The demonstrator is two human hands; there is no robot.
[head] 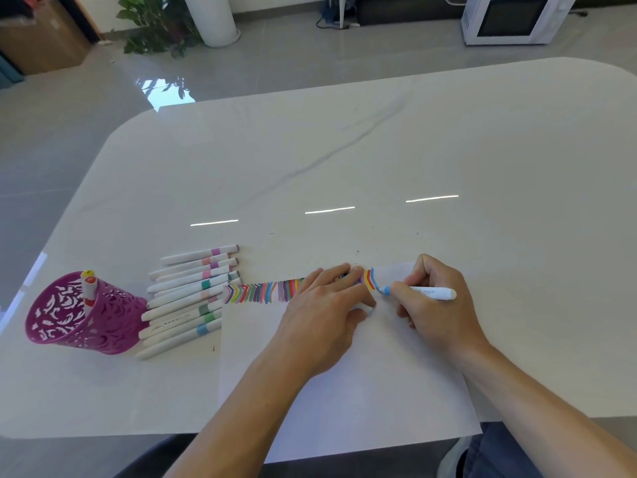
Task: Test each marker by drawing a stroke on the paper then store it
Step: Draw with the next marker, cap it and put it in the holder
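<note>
**Blue marker tip down at the right end of the stroke row**

The right hand (444, 298) has its grip clamped on a white-bodied blue marker (431, 292), thumb and fingers curled round the barrel; the marker lies nearly level, its tip pointing left and touching the paper (344, 391) just beside a fresh blue chevron; the barrel's back end sticks out to the right past the knuckles.

The left hand (324, 305) lies flat on the paper with its grip apart, fingers straight and pressed down; it holds nothing, and its fingertips cover part of the row of coloured strokes (262, 291); that row runs along the far edge of the sheet from its left corner to the blue marker's tip.

The sheet lies on the near part of a pale glossy worktop (344, 150) and overhangs its near edge; just left of the sheet a bunch of capped markers (193, 291) lies side by side on the worktop, coloured bands toward the right; left of these and touching the nearest of them stands a magenta cut-out pen holder (82, 315), with two stored markers (89, 288) upright inside.

On the floor beyond the worktop are a white microwave (513, 19) at far right, a leafy plant (155, 25) and a cardboard box (41, 46) at far left.
</note>
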